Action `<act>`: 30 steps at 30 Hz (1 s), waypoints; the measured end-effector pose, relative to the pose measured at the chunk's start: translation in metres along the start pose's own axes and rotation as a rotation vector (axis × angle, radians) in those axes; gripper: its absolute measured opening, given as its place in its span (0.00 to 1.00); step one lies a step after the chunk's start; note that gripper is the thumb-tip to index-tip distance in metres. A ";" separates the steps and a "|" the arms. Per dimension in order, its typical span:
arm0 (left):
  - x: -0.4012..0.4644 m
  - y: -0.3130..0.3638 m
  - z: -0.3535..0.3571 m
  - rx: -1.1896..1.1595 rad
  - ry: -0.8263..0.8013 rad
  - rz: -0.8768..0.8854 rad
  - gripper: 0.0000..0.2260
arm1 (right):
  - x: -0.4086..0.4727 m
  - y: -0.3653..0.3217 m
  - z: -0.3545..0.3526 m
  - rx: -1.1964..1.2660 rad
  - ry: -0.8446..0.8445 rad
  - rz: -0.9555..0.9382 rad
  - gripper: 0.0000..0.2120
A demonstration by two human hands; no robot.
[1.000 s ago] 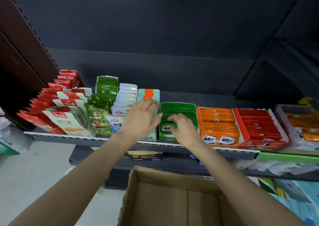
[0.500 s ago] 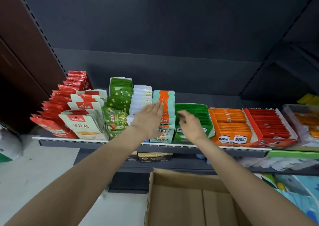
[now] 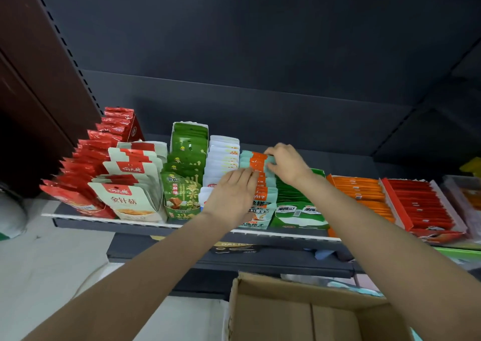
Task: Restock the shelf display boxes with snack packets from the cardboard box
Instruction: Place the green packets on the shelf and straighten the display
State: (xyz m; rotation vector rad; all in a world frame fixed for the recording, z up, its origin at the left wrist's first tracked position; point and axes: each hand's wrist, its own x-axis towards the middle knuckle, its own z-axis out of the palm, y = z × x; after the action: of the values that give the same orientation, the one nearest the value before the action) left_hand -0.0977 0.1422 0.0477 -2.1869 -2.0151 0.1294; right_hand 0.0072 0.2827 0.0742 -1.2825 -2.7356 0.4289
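Teal-orange packets (image 3: 260,182) upright in row; left hand (image 3: 231,197) flat against them, right hand (image 3: 289,163) pinching rear ones

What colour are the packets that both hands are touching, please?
Pale teal with an orange band, the teal packets; seen in the head view.

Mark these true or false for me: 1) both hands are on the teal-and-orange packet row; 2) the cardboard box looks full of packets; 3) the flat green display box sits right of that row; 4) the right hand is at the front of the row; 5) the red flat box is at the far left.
1) True: the left hand and right hand both touch the teal-and-orange packets.
2) False: the visible part of the cardboard box shows only bare cardboard.
3) True: the green display box adjoins it on the right.
4) False: it is at the back; the left hand is nearer the front.
5) False: the red flat box lies to the right, beyond the orange box.
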 end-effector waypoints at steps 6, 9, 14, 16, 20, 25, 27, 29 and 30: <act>0.002 0.005 0.004 -0.002 0.080 -0.050 0.35 | 0.013 0.002 -0.003 -0.108 -0.029 -0.085 0.13; 0.005 0.008 -0.001 0.003 0.103 -0.087 0.24 | 0.006 0.001 -0.001 -0.046 -0.061 -0.150 0.09; 0.001 0.009 0.010 0.055 0.153 -0.062 0.24 | -0.014 0.008 0.012 -0.149 0.022 -0.335 0.13; -0.004 0.012 0.020 0.071 0.215 -0.038 0.26 | -0.022 0.011 0.016 -0.128 0.046 -0.401 0.18; -0.006 0.020 0.022 0.082 0.269 -0.086 0.22 | -0.024 0.020 0.017 -0.028 0.086 -0.363 0.07; 0.012 0.016 -0.003 -0.013 0.073 -0.190 0.23 | 0.000 0.019 0.006 0.060 -0.117 -0.177 0.08; 0.013 0.014 0.000 -0.035 0.030 -0.167 0.26 | 0.009 0.013 -0.002 0.149 -0.192 -0.107 0.08; 0.009 0.013 0.002 -0.015 0.039 -0.153 0.31 | 0.015 0.009 -0.006 0.256 -0.268 -0.011 0.10; 0.008 0.013 0.002 -0.008 0.045 -0.139 0.33 | 0.016 0.008 -0.008 0.273 -0.276 0.007 0.12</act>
State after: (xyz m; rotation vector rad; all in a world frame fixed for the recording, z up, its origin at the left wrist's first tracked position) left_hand -0.0846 0.1494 0.0434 -2.0265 -2.1372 0.0543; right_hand 0.0037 0.3015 0.0786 -1.2415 -2.7550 1.0105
